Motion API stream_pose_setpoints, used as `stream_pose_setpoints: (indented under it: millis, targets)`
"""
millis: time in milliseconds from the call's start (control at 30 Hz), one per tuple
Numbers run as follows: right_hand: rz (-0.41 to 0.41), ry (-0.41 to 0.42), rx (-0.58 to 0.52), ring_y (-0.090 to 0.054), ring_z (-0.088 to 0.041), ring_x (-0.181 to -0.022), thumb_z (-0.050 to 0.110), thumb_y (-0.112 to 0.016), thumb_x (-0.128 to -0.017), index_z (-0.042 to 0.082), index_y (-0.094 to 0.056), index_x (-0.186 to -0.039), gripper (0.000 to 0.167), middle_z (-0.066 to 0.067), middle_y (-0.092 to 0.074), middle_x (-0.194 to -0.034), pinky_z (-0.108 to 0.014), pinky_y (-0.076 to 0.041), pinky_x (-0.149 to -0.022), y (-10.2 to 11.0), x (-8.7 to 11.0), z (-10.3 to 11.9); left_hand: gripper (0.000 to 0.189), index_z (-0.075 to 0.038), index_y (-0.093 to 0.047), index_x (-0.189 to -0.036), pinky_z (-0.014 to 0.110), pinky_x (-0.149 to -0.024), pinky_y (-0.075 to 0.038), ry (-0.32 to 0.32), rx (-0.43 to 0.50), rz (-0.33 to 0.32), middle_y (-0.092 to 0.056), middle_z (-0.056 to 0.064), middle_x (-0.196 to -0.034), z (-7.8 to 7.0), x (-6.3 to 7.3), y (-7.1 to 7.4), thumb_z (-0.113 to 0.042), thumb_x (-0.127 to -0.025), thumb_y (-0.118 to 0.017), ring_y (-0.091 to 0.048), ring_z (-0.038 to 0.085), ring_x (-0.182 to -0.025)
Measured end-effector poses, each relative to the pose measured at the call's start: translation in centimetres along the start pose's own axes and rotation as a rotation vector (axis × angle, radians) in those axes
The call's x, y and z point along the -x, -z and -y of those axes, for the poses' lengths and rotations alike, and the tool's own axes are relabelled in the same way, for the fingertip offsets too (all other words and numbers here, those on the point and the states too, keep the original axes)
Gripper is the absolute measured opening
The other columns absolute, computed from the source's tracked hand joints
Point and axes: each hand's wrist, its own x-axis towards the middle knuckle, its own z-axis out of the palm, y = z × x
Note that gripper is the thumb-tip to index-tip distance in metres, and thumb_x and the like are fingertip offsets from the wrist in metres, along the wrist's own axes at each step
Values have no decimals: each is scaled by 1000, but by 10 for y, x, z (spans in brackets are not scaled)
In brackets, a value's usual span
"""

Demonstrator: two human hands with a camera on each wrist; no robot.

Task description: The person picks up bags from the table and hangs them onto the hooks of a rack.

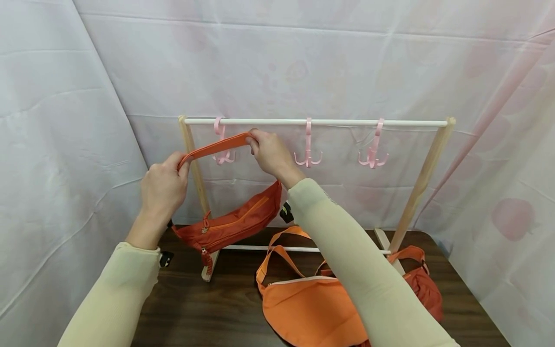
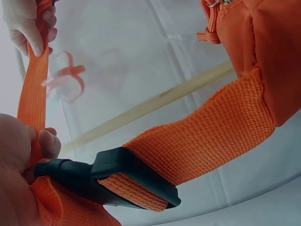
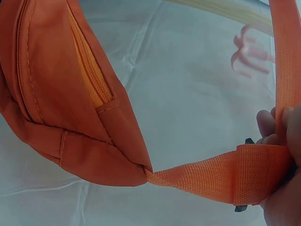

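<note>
A rust-orange waist bag (image 1: 243, 219) hangs in the air by its orange strap (image 1: 221, 146), which both hands hold stretched between them. The left hand (image 1: 165, 185) grips the strap's left end, close to a black buckle (image 2: 134, 179) in the left wrist view. At the other end, the right hand (image 1: 270, 152) pinches the strap between thumb and fingers. Behind the strap, a pink hook (image 1: 224, 156) hangs from the white bar (image 1: 347, 123) of a rack, partly covered by the strap. In the right wrist view the bag's zipper (image 3: 89, 66) faces the camera.
Two more pink hooks, one mid-bar (image 1: 308, 144) and one to the right (image 1: 374, 147), hang on the rack. A bright orange bag (image 1: 308, 308) and a red bag (image 1: 427, 291) lie on the dark wooden table (image 1: 191, 303). Pale curtains surround the table.
</note>
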Motion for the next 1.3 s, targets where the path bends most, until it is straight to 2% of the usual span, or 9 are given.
stream_pose_setpoints:
  millis: [300, 700, 933, 1300]
  targets:
    - [60, -47, 13, -52, -17, -66, 29, -50, -115, 12, -68, -113, 25, 1, -63, -83, -31, -41, -62, -4, 2, -3, 26, -8, -73, -112, 45, -47, -34, 1, 0, 21, -60, 12, -65, 5, 1, -6, -30, -111, -58, -54, 36, -53]
    - [68, -52, 7, -53, -18, -66, 29, -51, -114, 10, -69, -112, 27, 1, -61, -81, -31, -42, -62, -8, 5, -10, 31, -8, -69, -101, 44, -46, -34, -5, 12, 27, -52, 9, -59, 8, 1, -13, -34, -111, -57, -52, 34, -51]
    - [65, -67, -5, -53, -18, -66, 30, -52, -114, 10, -69, -110, 27, 1, -61, -80, -32, -43, -62, -11, 9, -15, 32, -9, -71, -105, 42, -45, -33, 15, 29, 62, -50, 7, -58, 8, 3, -17, -37, -112, -56, -50, 31, -51]
    - [93, -85, -14, -56, -20, -71, 27, -53, -114, 8, -70, -109, 26, -1, -63, -83, -34, -46, -68, -18, 15, -18, 29, -10, -74, -111, 49, -50, -39, 38, 33, 83, -59, 11, -65, 10, 7, -21, -35, -111, -58, -56, 37, -58]
